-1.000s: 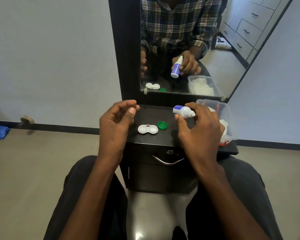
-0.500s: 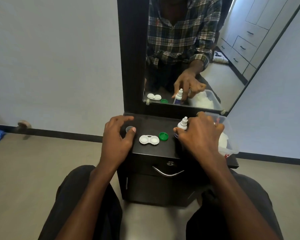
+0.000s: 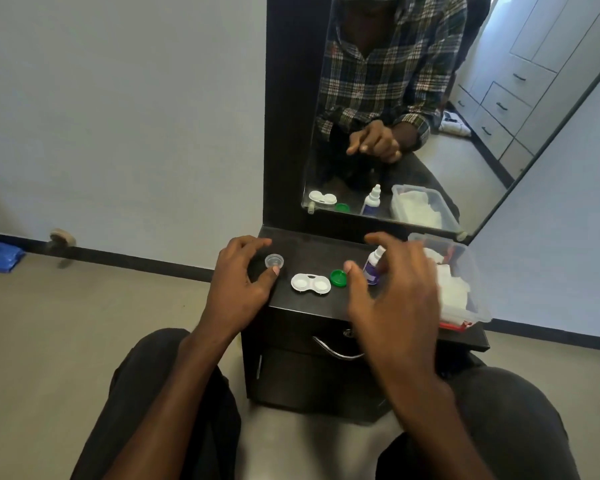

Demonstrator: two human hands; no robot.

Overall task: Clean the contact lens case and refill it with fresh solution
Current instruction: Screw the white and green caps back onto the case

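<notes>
A white two-well contact lens case (image 3: 310,284) lies uncapped on the dark cabinet top (image 3: 312,252). A green cap (image 3: 338,278) rests just right of it. A clear cap (image 3: 274,261) lies to its left, next to the thumb of my left hand (image 3: 243,282), whose fingers are spread and hold nothing. The small solution bottle (image 3: 373,265) with a purple label stands upright, uncapped. My right hand (image 3: 395,292) hovers just in front of it, fingers apart, not gripping it.
A clear plastic box (image 3: 471,282) with white tissues sits at the right edge of the top. A mirror (image 3: 413,109) stands behind, reflecting the objects. A drawer handle (image 3: 336,351) is below. My knees flank the cabinet.
My right hand stood the solution bottle upright on the top and let go of it. My left hand dropped beside the clear cap. The camera tilted down.
</notes>
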